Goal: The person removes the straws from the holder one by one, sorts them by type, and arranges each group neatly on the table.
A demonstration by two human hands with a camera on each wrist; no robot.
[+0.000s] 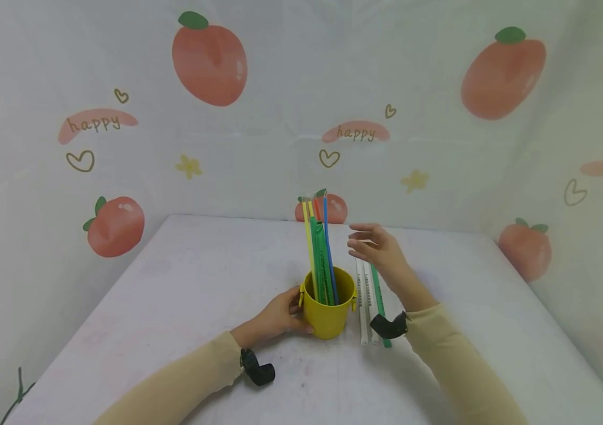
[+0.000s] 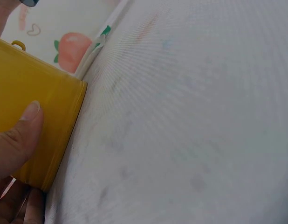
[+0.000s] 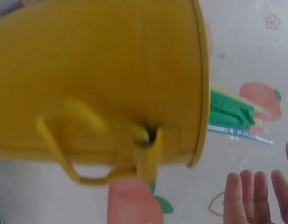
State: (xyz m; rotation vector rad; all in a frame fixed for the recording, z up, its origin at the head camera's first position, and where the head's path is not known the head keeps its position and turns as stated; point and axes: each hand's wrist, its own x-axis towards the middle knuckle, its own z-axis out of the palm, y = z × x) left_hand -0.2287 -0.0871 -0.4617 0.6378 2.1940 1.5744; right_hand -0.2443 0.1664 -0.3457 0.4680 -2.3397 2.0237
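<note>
Beside one yellow bucket (image 1: 328,313) lie three straws (image 1: 369,301), right hand (image 1: 378,248) above.

White worktop (image 1: 184,295) fills the lower view, its surface faintly smudged with grey and pinkish marks. Behind and to both sides hangs a pale backdrop (image 1: 280,88) printed with big orange-red peaches (image 1: 209,59) (green leaves on top), the word "happy" (image 1: 94,124) on pink swashes, outlined hearts (image 1: 80,160) and small yellow flowers (image 1: 189,166). The cloth wraps the worktop's far edge and corners. Light is soft and even, with no hard shadows.
</note>
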